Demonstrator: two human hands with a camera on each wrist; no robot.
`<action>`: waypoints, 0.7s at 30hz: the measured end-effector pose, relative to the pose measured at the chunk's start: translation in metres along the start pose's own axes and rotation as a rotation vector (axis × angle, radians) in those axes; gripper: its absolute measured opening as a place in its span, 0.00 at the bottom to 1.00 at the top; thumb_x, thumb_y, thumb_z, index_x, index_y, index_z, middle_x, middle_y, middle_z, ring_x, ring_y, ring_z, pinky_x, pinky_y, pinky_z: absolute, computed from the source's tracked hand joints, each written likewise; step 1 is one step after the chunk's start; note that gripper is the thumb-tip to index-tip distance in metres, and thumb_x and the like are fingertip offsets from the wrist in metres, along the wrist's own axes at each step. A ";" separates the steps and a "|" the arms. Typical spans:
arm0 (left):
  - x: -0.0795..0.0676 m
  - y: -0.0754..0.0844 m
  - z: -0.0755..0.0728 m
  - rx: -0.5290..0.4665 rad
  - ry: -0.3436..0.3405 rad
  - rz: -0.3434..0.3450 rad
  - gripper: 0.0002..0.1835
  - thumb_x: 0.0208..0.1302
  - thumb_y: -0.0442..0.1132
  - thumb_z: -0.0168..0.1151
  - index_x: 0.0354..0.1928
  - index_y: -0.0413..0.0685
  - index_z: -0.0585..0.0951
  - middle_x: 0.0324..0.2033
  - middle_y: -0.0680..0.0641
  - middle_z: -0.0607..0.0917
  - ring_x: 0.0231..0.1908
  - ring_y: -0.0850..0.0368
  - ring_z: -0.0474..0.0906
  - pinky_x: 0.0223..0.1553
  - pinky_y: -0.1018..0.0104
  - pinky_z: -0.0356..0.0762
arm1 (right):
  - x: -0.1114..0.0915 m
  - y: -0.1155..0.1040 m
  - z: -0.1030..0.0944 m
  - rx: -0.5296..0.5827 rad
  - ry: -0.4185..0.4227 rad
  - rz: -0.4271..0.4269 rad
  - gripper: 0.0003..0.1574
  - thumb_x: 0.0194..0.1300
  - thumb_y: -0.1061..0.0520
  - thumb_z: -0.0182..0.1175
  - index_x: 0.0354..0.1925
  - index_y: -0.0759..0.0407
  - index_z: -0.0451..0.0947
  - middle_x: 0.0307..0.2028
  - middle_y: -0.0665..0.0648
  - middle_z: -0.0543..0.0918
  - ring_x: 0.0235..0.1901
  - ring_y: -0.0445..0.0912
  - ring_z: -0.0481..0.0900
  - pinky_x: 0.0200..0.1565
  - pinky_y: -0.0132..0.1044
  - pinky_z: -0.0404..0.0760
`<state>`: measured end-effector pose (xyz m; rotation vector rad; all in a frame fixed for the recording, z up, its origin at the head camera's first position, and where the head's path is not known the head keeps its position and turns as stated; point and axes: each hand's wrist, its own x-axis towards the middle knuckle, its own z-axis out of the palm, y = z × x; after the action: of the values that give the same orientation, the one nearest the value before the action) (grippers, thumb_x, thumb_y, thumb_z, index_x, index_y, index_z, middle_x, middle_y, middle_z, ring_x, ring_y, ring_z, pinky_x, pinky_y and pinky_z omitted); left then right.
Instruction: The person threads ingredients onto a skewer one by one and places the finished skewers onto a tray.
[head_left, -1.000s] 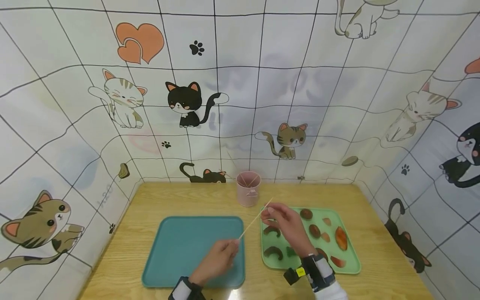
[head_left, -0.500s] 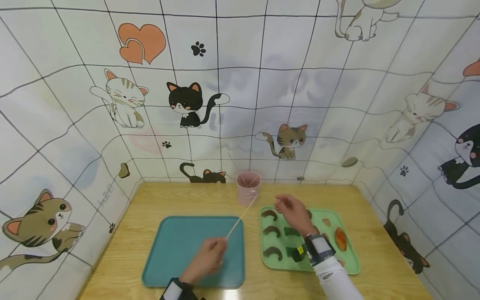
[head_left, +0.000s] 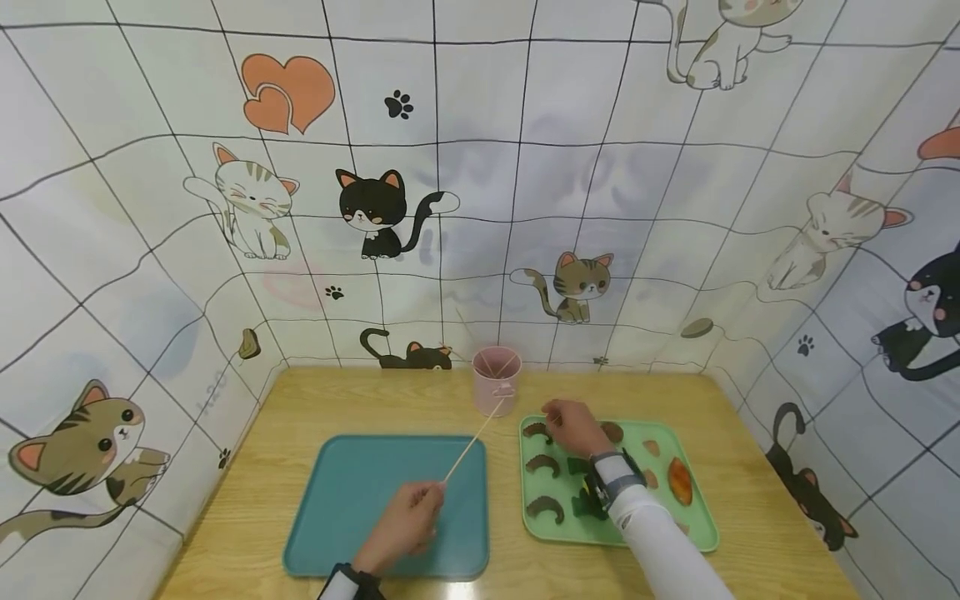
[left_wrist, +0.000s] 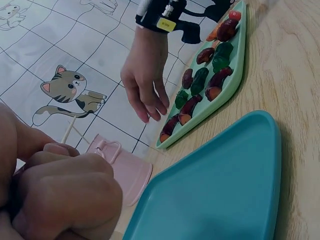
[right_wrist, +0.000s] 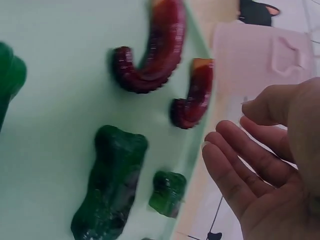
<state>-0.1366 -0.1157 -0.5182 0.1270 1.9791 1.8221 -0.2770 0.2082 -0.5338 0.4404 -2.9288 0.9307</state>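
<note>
My left hand (head_left: pixel 401 523) grips the lower end of a thin wooden skewer (head_left: pixel 474 439), which slants up and right over the blue-green tray (head_left: pixel 352 492). In the left wrist view only the skewer's tip (left_wrist: pixel 69 129) shows past the curled fingers. Above the back left part of the light green tray (head_left: pixel 705 525) hovers my right hand (head_left: pixel 573 427). Its fingers are relaxed and hold nothing in the right wrist view. Near it lie curled dark red tentacle pieces (right_wrist: pixel 167 45) and green pepper-like pieces (right_wrist: pixel 112 180), apart from the fingers.
Behind the trays a pink cup (head_left: pixel 495 385) with a handle holds more thin skewers. Brown round pieces (head_left: pixel 612 431), small pinkish pieces (head_left: pixel 651 448) and an orange piece (head_left: pixel 680 481) lie on the green tray. A cat-patterned cloth (head_left: pixel 472 192) rises behind the wooden table (head_left: pixel 375 383).
My right hand has let go of the skewer's upper end, moved right, then lowered over the green tray's back left. My left hand has drawn the skewer down and left.
</note>
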 end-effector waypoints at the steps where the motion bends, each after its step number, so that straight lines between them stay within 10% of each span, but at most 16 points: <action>1: 0.000 0.000 0.000 0.000 0.004 -0.003 0.22 0.81 0.47 0.48 0.24 0.49 0.65 0.14 0.57 0.60 0.12 0.64 0.53 0.13 0.70 0.55 | 0.002 0.002 0.004 -0.026 -0.004 -0.010 0.17 0.66 0.66 0.60 0.52 0.68 0.83 0.43 0.63 0.88 0.45 0.55 0.86 0.49 0.50 0.84; 21: 0.001 -0.006 0.005 0.019 -0.009 0.019 0.23 0.81 0.47 0.48 0.23 0.50 0.65 0.13 0.59 0.60 0.10 0.66 0.53 0.11 0.71 0.54 | 0.008 0.006 0.028 -0.116 -0.029 0.000 0.03 0.62 0.66 0.68 0.36 0.64 0.84 0.32 0.57 0.81 0.33 0.48 0.76 0.40 0.45 0.79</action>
<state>-0.1343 -0.1118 -0.5247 0.1605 1.9955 1.8118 -0.2853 0.1944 -0.5593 0.4522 -2.9885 0.7560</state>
